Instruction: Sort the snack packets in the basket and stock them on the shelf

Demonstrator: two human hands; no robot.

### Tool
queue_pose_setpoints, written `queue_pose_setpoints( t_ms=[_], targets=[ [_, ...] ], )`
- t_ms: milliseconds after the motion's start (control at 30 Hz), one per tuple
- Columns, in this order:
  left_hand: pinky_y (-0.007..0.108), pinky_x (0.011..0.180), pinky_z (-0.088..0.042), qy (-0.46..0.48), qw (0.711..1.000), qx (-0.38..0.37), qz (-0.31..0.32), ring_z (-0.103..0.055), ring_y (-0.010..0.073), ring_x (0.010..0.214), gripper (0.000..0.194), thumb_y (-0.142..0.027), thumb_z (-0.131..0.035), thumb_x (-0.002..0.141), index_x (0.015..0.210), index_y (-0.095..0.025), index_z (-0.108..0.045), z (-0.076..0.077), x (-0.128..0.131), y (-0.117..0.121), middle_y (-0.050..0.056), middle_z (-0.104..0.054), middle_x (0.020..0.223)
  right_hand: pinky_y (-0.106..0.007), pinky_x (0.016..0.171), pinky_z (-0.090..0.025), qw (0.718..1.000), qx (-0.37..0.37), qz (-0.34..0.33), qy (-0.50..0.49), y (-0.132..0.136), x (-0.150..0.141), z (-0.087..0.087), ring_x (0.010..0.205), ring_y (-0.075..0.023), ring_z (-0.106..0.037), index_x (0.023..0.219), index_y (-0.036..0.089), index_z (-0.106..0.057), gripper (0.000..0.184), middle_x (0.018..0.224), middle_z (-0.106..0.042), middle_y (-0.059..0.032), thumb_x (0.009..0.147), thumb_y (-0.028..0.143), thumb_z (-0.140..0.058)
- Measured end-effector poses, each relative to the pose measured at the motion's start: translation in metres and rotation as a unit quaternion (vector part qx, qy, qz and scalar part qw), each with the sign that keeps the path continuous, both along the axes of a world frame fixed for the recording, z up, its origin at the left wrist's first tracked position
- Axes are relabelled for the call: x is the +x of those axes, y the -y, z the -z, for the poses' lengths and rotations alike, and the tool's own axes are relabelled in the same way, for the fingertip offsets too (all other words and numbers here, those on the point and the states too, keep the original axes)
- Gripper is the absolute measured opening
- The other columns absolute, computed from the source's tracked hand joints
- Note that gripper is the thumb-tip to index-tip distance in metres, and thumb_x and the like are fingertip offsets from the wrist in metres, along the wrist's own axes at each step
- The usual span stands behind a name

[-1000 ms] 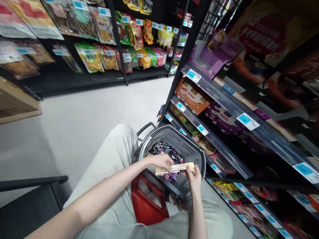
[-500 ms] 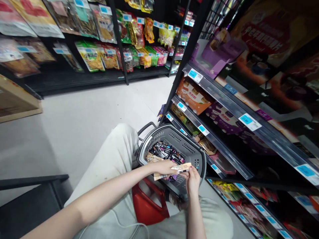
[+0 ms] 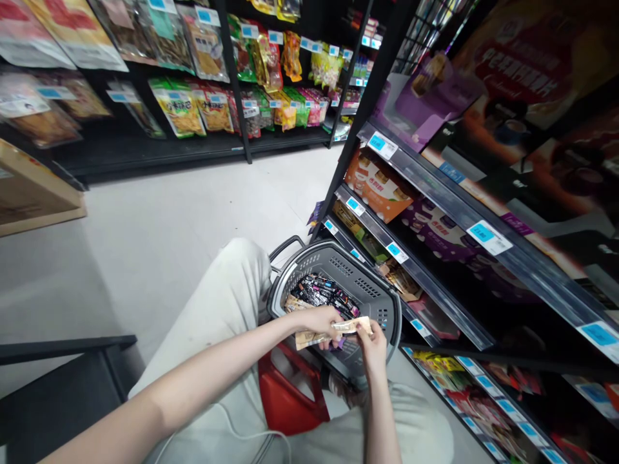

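A grey plastic shopping basket [image 3: 372, 293] stands on the floor in front of my knees, full of small dark and purple snack packets [image 3: 322, 293]. Over its near side both hands hold a bundle of thin tan packets [image 3: 333, 332]. My left hand [image 3: 316, 319] grips the bundle's left part with curled fingers. My right hand [image 3: 370, 341] pinches its right end from below.
Black store shelves [image 3: 435, 270] with blue price tags and snack boxes rise at the right. A far shelf of hanging snack bags [image 3: 203, 109] lines the back. A red stool [image 3: 285, 393] sits under me, a cardboard box [image 3: 33, 200] at left, a dark frame [image 3: 62, 361] lower left.
The tan packets have drawn slightly closer together between my hands, and my left hand has closed further over them. The basket has not moved.
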State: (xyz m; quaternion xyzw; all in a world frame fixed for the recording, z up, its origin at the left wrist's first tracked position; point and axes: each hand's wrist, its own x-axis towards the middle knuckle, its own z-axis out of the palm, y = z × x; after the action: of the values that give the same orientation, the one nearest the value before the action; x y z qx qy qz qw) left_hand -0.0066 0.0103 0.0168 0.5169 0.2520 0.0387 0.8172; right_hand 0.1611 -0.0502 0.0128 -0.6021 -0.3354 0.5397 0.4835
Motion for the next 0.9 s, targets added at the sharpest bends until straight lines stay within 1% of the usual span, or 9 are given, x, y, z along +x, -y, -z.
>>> queue_pose_setpoints(
  t_ms=[100, 267, 367, 433, 500, 600, 667, 800, 900],
  targets=[
    [0.026, 0.044, -0.047, -0.006, 1.000, 0.000, 0.015, -0.056, 0.0137, 0.046, 0.019, -0.024, -0.065, 0.054, 0.069, -0.015, -0.060, 0.000, -0.001, -0.001, 0.000, -0.060, 0.055, -0.027, 0.051, -0.049, 0.999, 0.009, -0.026, 0.028, 0.001, 0.001, -0.002, 0.057, -0.0136, -0.055, 0.078, 0.017, -0.053, 0.023, 0.066, -0.060, 0.0016, 0.061, 0.028, -0.063],
    [0.028, 0.047, -0.048, 0.005, 0.998, -0.014, 0.058, -0.058, 0.0166, 0.050, 0.030, -0.024, -0.071, 0.045, 0.071, -0.016, -0.060, -0.002, -0.004, -0.004, -0.001, -0.062, 0.056, -0.026, 0.050, -0.048, 0.999, -0.002, -0.038, -0.006, 0.003, 0.002, 0.002, 0.058, -0.0134, -0.055, 0.079, 0.016, -0.055, 0.021, 0.069, -0.060, -0.0001, 0.066, 0.032, -0.058],
    [0.026, 0.046, -0.046, 0.001, 0.997, -0.002, 0.077, -0.057, 0.0154, 0.049, 0.031, -0.030, -0.070, 0.048, 0.073, -0.015, -0.060, -0.002, -0.002, -0.002, 0.000, -0.062, 0.058, -0.026, 0.049, -0.047, 0.999, -0.010, -0.037, -0.001, 0.002, 0.003, 0.005, 0.056, -0.0142, -0.055, 0.078, 0.015, -0.055, 0.024, 0.068, -0.059, -0.0009, 0.067, 0.037, -0.056],
    [0.023, 0.046, -0.044, -0.015, 0.998, 0.040, 0.048, -0.056, 0.0127, 0.048, 0.028, -0.036, -0.062, 0.058, 0.074, -0.014, -0.060, -0.001, 0.001, 0.001, 0.001, -0.062, 0.060, -0.025, 0.048, -0.045, 0.998, -0.013, -0.039, 0.040, 0.002, 0.004, 0.005, 0.053, -0.0140, -0.054, 0.079, 0.015, -0.055, 0.028, 0.067, -0.060, -0.0016, 0.068, 0.040, -0.053],
    [0.019, 0.045, -0.041, -0.048, 0.991, 0.123, -0.015, -0.055, 0.0100, 0.048, 0.028, -0.039, -0.051, 0.067, 0.073, -0.013, -0.060, 0.001, 0.004, 0.004, 0.001, -0.061, 0.061, -0.024, 0.047, -0.043, 0.992, 0.000, -0.043, 0.117, 0.002, 0.005, 0.003, 0.048, -0.0120, -0.052, 0.078, 0.014, -0.056, 0.029, 0.064, -0.059, -0.0013, 0.071, 0.041, -0.049],
    [0.016, 0.044, -0.037, -0.095, 0.969, 0.220, -0.061, -0.052, 0.0081, 0.046, 0.031, -0.038, -0.045, 0.072, 0.069, -0.012, -0.060, 0.003, 0.009, 0.008, 0.000, -0.059, 0.057, -0.021, 0.046, -0.039, 0.979, 0.021, -0.053, 0.197, 0.002, 0.007, 0.001, 0.043, -0.0098, -0.048, 0.076, 0.015, -0.057, 0.027, 0.059, -0.057, 0.0000, 0.074, 0.039, -0.046],
    [0.015, 0.042, -0.036, -0.107, 0.964, 0.238, -0.056, -0.051, 0.0082, 0.044, 0.031, -0.039, -0.043, 0.072, 0.069, -0.011, -0.058, 0.004, 0.010, 0.009, 0.000, -0.057, 0.052, -0.022, 0.046, -0.039, 0.985, 0.018, -0.062, 0.160, 0.002, 0.009, 0.002, 0.044, -0.0101, -0.049, 0.077, 0.015, -0.057, 0.025, 0.064, -0.058, -0.0006, 0.073, 0.038, -0.046],
    [0.016, 0.039, -0.036, -0.086, 0.961, 0.259, -0.051, -0.050, 0.0090, 0.042, 0.033, -0.039, -0.037, 0.076, 0.074, -0.011, -0.056, 0.004, 0.011, 0.009, 0.001, -0.056, 0.053, -0.026, 0.050, -0.043, 0.999, 0.004, -0.050, 0.019, 0.001, 0.016, 0.008, 0.047, -0.0108, -0.051, 0.086, 0.017, -0.054, 0.024, 0.076, -0.059, -0.0012, 0.070, 0.035, -0.050],
    [0.017, 0.038, -0.036, -0.072, 0.964, 0.253, -0.048, -0.050, 0.0096, 0.042, 0.032, -0.039, -0.036, 0.076, 0.078, -0.012, -0.053, 0.000, 0.011, 0.009, 0.002, -0.058, 0.058, -0.025, 0.049, -0.043, 0.999, 0.006, -0.031, 0.003, 0.001, 0.019, 0.013, 0.048, -0.0100, -0.051, 0.088, 0.016, -0.054, 0.025, 0.078, -0.060, -0.0015, 0.069, 0.032, -0.052]
  ],
)
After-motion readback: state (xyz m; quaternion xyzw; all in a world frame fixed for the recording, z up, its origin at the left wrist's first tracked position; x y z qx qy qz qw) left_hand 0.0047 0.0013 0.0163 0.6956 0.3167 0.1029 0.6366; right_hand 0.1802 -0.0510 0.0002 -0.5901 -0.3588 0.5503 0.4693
